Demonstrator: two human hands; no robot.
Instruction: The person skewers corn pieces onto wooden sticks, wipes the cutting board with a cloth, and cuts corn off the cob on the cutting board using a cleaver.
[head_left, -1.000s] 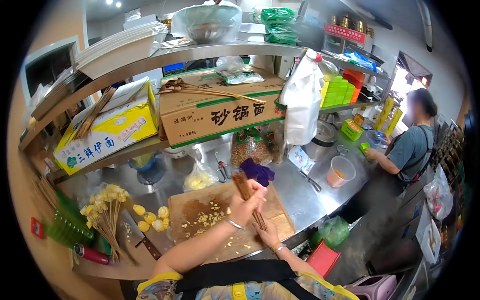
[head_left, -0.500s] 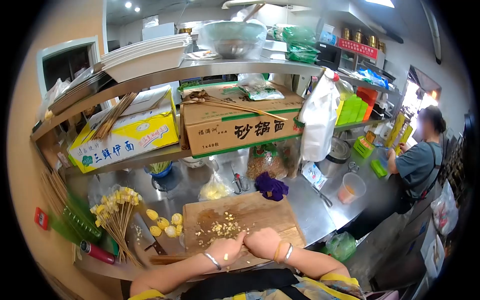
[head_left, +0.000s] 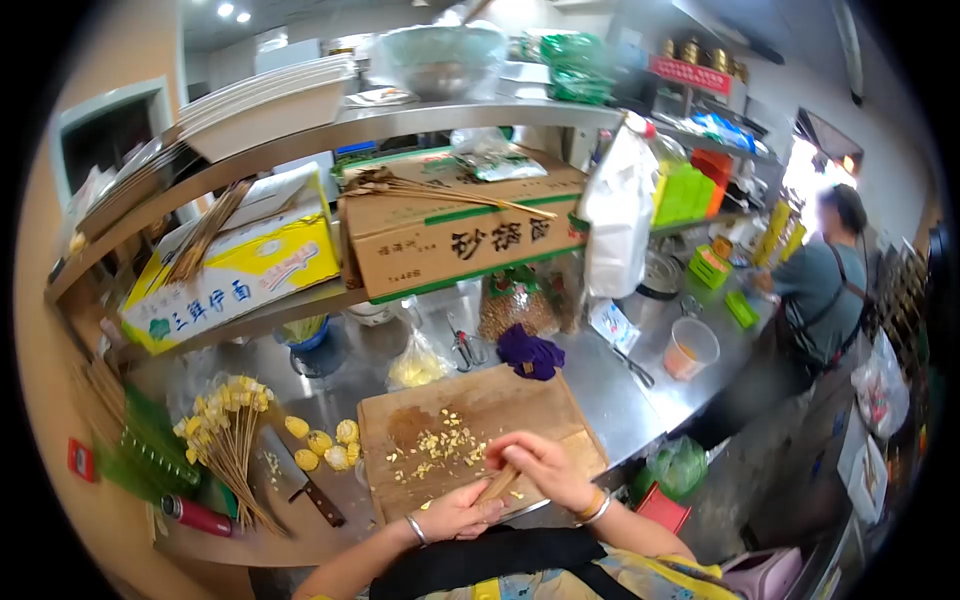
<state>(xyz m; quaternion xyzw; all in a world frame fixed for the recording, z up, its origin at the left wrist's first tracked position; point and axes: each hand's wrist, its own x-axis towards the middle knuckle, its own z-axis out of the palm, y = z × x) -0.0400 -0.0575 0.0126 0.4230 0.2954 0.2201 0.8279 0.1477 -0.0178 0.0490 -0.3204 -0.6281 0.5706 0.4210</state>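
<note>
My left hand (head_left: 455,513) is closed around the lower part of what looks like a bundle of wooden skewers (head_left: 496,486), in front of my body. My right hand (head_left: 550,472) curls its fingers and thumb round the bundle's upper end. Both hands are over the near edge of a wooden cutting board (head_left: 560,410). Chopped pale yellow bits (head_left: 440,443) lie scattered on the board. To its left are several pieces of corn cob (head_left: 320,443) and a cleaver (head_left: 322,503) with a wooden handle. Skewers with yellow pieces on their tips (head_left: 225,415) lie farther left.
A purple cloth (head_left: 530,352) touches the board's far edge. Behind stand scissors (head_left: 463,345) and a bag of yellow food (head_left: 418,362). A clear plastic tub (head_left: 691,349) is at right. A shelf above bears cartons (head_left: 460,235). A co-worker (head_left: 825,280) stands at far right.
The skewers that lay at the board's lower left are now in my hands. My hands have parted slightly, the right one turning upward. The view has shifted a little.
</note>
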